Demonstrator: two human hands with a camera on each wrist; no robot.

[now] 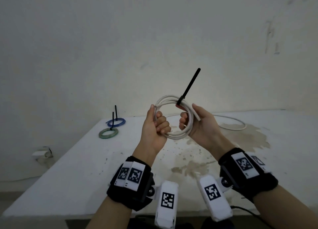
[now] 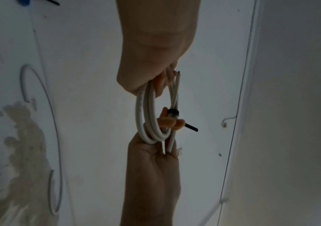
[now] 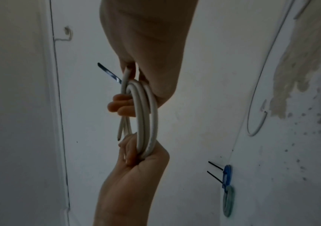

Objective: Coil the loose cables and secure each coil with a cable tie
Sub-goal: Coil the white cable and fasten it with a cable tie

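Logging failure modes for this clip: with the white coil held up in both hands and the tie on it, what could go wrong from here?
1. Both cut ends of the white coil stick out free beyond the black cable tie, near the left hand and right hand; they may spring loose.
2. The tie's long tail could snag.
3. A loose white cable on the table remains uncoiled.

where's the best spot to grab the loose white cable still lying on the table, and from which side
Probably the loose white cable at the crest of its arc, where it bows out on the table, taken from above with a pinch across its width. It lies flat and thin, so no side approach gets under it. Both the left hand and right hand now hold the white coil.
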